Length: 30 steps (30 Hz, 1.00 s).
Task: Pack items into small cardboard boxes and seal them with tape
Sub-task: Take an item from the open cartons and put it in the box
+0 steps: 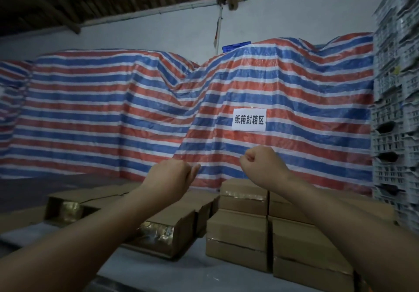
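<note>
Both my arms reach forward above the table, raised well over the boxes. My left hand is curled into a loose fist with nothing in it. My right hand is also a closed fist and holds nothing. Below them stand small cardboard boxes: a stack of sealed boxes at centre right, and boxes lying on their sides with shiny tape on their ends at centre left. No tape roll is in view.
A striped red, white and blue tarpaulin covers a big pile behind the table and bears a white paper sign. Pale plastic crates tower at the right. The grey table surface shows in front.
</note>
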Motion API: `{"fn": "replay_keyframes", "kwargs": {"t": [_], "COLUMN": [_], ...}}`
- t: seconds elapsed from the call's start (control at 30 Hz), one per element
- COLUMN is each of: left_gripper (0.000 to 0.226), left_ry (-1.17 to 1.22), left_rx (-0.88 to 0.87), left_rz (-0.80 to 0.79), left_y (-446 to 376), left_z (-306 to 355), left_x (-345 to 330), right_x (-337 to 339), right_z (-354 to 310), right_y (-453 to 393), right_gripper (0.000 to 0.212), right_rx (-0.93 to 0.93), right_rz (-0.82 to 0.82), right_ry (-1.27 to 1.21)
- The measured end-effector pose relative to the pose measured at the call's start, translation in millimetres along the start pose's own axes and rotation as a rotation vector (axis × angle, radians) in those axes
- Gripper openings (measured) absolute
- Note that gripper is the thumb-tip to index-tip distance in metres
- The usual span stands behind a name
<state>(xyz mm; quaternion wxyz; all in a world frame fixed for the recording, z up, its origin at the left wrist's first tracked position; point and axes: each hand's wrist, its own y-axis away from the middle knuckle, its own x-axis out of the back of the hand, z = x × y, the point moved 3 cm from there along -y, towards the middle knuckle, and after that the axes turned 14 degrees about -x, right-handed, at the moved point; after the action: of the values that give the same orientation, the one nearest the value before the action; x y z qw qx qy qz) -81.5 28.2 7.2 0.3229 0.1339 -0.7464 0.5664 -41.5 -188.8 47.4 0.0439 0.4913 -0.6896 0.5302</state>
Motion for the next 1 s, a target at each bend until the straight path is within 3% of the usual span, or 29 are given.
{"fn": "replay_keyframes", "kwargs": {"t": [0.1,0.23,0.4,0.57,0.8,0.93,1.0], "left_gripper": [0.043,0.02,0.008,0.025,0.048,0.019,0.014], "left_ry": [0.009,-0.043,0.032,-0.014,-0.044,-0.021,-0.031], "left_rx": [0.051,0.084,0.167,0.194,0.259,0.3,0.291], "left_rz": [0.006,-0.071,-0.112,-0.126,-0.211,-0.307,-0.331], "left_y": [9,19,40,56,71,72,74], "left_z": [-19,-47,-88,-118,-143,-155,-158], "left_x": [0,-5,-33,-65,-113,-136,-145], "right_x": [-25,-70,-128,-176,-237,-258,-264], "right_z": [-12,-25,-29,-27,-18,-12,-9], "right_y": [1,0,2,1,22,32,34], "right_gripper": [0.05,0.044,0.039,0.028,0.064,0.067,0.064], "right_rx": [0.03,0.025,0.034,0.095,0.091,0.092,0.084], "right_rz": [-0.03,-0.096,-0.16,-0.169,-0.465,-0.481,-0.462], "right_ry": [-0.005,0.01,0.027,0.14,0.384,0.424,0.433]}}
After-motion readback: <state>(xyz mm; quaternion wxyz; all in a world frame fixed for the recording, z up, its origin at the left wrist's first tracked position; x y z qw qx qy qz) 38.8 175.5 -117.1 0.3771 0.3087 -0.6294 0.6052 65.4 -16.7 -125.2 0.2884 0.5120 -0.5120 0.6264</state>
